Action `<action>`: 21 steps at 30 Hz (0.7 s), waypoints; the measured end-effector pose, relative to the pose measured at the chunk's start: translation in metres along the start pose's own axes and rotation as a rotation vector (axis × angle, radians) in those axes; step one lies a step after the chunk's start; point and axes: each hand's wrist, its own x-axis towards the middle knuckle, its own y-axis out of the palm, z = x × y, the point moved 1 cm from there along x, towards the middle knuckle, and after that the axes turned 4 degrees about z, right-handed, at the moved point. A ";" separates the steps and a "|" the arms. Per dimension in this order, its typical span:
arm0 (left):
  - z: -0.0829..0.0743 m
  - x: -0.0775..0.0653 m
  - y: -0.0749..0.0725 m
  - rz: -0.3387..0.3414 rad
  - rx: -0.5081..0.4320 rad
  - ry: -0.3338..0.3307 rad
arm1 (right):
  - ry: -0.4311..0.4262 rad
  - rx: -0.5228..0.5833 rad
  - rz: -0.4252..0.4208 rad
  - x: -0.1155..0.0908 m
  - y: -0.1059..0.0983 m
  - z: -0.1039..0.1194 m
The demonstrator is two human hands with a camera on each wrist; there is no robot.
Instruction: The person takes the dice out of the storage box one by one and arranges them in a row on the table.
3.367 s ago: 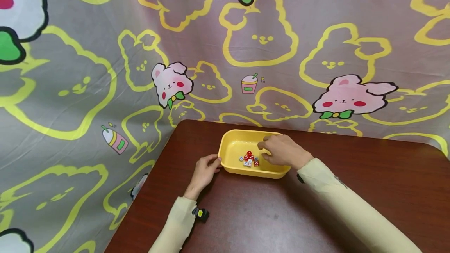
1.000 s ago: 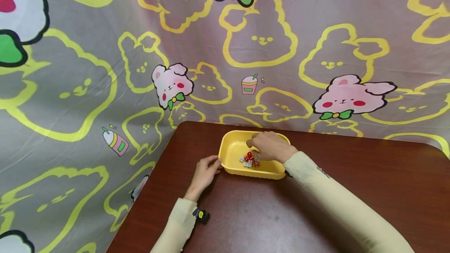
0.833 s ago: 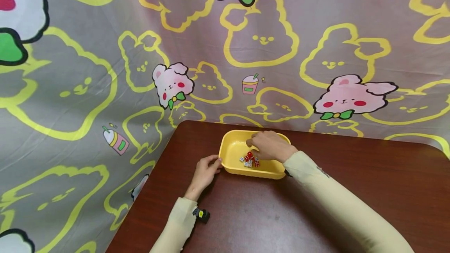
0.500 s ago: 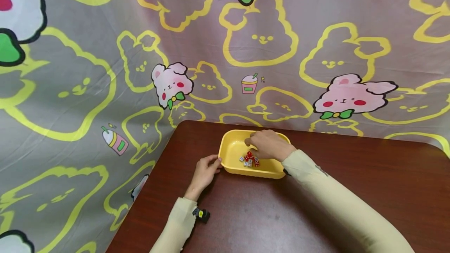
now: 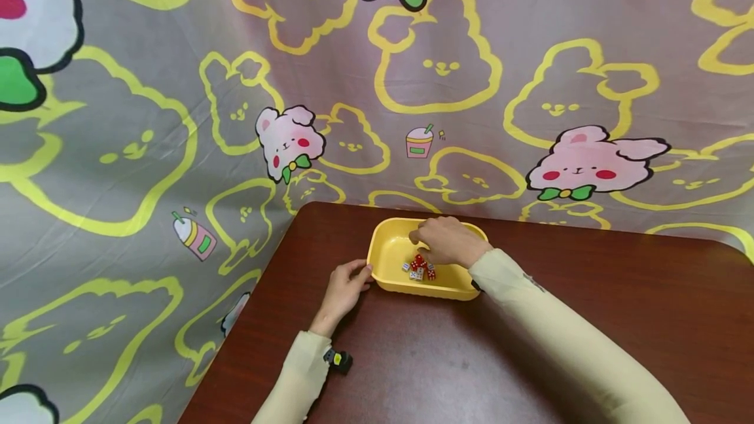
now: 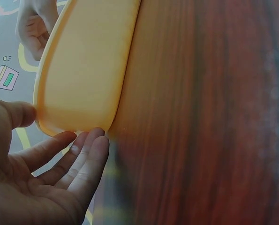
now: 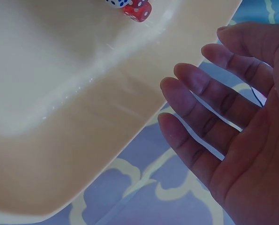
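On brown table (image 5: 436, 352): yellow tray (image 5: 390, 251) containing red, white dice (image 5: 417, 274); left hand (image 5: 344, 288) pinches its end; right hand (image 5: 450, 241) above, fingers loosely parted, empty.

A glossy brown table (image 5: 448, 358) reflects light. Behind and left of it hangs grey cloth (image 5: 347, 70) with yellow cartoon outlines.

We see a yellow tray (image 5: 385, 250), rectangular with rounded corners, sitting flat and open side up near the far edge of the brown table (image 5: 400, 358); on its floor we find a loose cluster of small dice (image 5: 418, 272), some red with white dots, some white with blue dots
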 end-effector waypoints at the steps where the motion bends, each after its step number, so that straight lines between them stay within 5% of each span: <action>1: 0.000 0.000 0.000 0.000 0.001 0.001 | 0.001 0.002 0.002 0.001 0.000 0.000; 21: 0.000 -0.001 -0.001 0.003 -0.001 0.026 | 0.074 0.126 0.151 0.016 0.004 -0.006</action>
